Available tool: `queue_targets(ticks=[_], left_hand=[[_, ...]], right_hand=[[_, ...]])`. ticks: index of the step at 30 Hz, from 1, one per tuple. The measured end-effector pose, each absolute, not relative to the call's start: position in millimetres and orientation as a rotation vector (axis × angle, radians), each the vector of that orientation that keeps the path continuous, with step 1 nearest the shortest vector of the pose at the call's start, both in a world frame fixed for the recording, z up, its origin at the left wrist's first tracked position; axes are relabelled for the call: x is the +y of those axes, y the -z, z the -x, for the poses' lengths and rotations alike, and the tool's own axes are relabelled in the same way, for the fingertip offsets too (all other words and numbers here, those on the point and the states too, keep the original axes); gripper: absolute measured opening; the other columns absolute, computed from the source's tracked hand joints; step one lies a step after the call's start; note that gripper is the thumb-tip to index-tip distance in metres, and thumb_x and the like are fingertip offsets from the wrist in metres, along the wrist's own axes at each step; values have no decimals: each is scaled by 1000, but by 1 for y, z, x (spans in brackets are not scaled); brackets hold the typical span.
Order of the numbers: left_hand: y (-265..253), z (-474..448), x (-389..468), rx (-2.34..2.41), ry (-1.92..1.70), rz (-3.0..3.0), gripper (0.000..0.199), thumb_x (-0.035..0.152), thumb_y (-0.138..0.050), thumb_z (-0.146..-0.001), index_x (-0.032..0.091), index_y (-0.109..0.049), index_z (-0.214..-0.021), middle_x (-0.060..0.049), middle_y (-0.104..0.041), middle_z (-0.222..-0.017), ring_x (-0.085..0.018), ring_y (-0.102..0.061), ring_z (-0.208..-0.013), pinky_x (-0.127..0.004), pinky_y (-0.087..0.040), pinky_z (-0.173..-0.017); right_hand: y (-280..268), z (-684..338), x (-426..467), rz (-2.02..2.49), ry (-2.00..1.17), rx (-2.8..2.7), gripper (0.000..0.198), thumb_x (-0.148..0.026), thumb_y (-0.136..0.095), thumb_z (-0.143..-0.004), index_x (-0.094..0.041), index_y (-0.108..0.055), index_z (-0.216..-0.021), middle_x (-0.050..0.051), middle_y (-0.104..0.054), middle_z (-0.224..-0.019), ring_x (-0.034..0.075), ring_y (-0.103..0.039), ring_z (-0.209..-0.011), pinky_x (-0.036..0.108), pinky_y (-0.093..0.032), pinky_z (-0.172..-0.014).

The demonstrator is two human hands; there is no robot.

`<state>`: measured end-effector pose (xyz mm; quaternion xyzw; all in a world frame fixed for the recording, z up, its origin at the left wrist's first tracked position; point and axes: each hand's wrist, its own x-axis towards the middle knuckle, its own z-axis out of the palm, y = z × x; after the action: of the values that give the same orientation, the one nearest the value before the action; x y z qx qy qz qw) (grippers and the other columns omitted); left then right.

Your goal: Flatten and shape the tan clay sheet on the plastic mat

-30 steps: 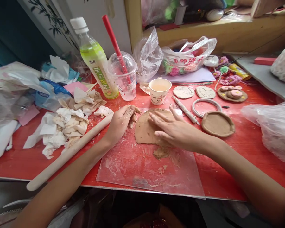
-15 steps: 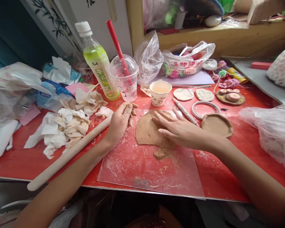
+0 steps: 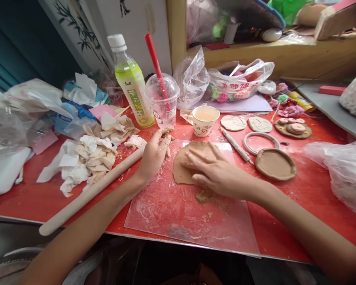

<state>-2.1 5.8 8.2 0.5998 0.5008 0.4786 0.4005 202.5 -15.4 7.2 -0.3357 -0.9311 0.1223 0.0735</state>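
A flat sheet of brown clay [image 3: 182,174] lies on a clear plastic board [image 3: 166,213]. My right hand [image 3: 215,168] rests flat on the clay, fingers stretched out and holding nothing. Just left of the sheet, my left hand [image 3: 156,154] is closed, with clay smeared on its curled fingers. I cannot make out what, if anything, is inside them. A long wooden rolling pin [image 3: 89,196] slants from beside that hand toward the table's front edge. Clay scraps [image 3: 206,196] lie by the sheet's near edge.
Crumpled tissues [image 3: 89,158], a green drink bottle [image 3: 133,91], a plastic cup [image 3: 163,103] and a paper cup [image 3: 204,120] stand around the board. To the right are a clay-smeared stick [image 3: 235,145], a ring [image 3: 261,136], a shallow clay dish [image 3: 275,164] and a plastic bag [image 3: 341,170].
My right hand has slid a little to the left and nearer across the clay sheet. My left hand stays closed beside it. The whole view has shifted slightly.
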Motion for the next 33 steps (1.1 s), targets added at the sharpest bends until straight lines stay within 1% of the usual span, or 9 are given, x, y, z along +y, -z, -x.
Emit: queue_targets(ticks=[4, 7, 10, 14, 17, 21, 26, 30, 33], left_hand=[[-9, 3, 5, 1273, -1186, -1514, 25, 34, -45, -89, 20, -51, -108, 0, -54, -80, -4, -43, -50, -16, -33, -42], [-10, 3, 4, 1283, -1168, -1542, 25, 36, -43, -89, 20, -51, -107, 2, -52, -71, -5, -43, -50, -16, -33, -42], [-9, 4, 3, 1294, -1166, -1567, 22, 35, -43, -90, 21, -51, -104, 3, -49, -65, -6, -43, -51, -16, -34, -44], [-8, 3, 4, 1274, -1195, -1570, 20, 33, -41, -90, 21, -51, -103, 1, -54, -77, -5, -44, -51, -17, -35, -45], [-6, 2, 6, 1247, -1209, -1575, 21, 34, -40, -91, 20, -52, -103, -1, -56, -90, -4, -46, -51, -17, -36, -44], [-5, 2, 7, 1258, -1211, -1582, 24, 35, -39, -91, 20, -52, -105, -1, -56, -90, -4, -45, -52, -17, -36, -44], [-5, 3, 7, 1246, -1232, -1610, 23, 34, -39, -92, 20, -51, -106, -2, -57, -92, -4, -45, -53, -18, -38, -48], [-4, 3, 6, 1256, -1216, -1634, 24, 36, -39, -92, 20, -50, -107, -3, -57, -95, -5, -46, -55, -19, -38, -49], [-5, 3, 6, 1271, -1229, -1639, 24, 36, -39, -92, 20, -51, -106, -2, -56, -91, -5, -46, -55, -19, -37, -49]], right_hand=[[-3, -204, -12, 1294, -158, -2613, 51, -40, -27, -94, -18, -32, -140, 11, -30, -147, 25, -24, -137, 56, 4, -112], [0, -198, -16, 1084, -265, -2726, 55, -43, -25, -94, -17, -27, -143, 11, -30, -147, 23, -22, -138, 51, -4, -114], [0, -197, -16, 998, -282, -2788, 53, -43, -23, -94, -18, -33, -140, 9, -34, -146, 22, -27, -137, 50, -2, -115], [-3, -198, -11, 1315, -114, -2641, 50, -37, -24, -95, -13, -37, -138, 13, -32, -146, 25, -28, -136, 56, -1, -113], [-4, -193, -15, 1094, -217, -2772, 53, -39, -26, -95, -14, -33, -140, 11, -33, -146, 23, -25, -137, 52, -7, -115], [-3, -194, -12, 1023, -209, -2800, 49, -41, -24, -95, -19, -38, -137, 8, -36, -145, 22, -29, -136, 53, 1, -114], [-1, -194, -7, 1285, -67, -2640, 51, -37, -24, -95, -10, -40, -135, 16, -38, -142, 26, -33, -134, 56, -1, -113], [-1, -184, -15, 896, -243, -2807, 54, -43, -24, -94, -15, -34, -138, 11, -38, -143, 21, -31, -135, 51, -1, -115], [2, -187, -9, 1123, -101, -2695, 47, -39, -23, -95, -18, -44, -132, 11, -38, -143, 22, -34, -133, 54, 5, -113]])
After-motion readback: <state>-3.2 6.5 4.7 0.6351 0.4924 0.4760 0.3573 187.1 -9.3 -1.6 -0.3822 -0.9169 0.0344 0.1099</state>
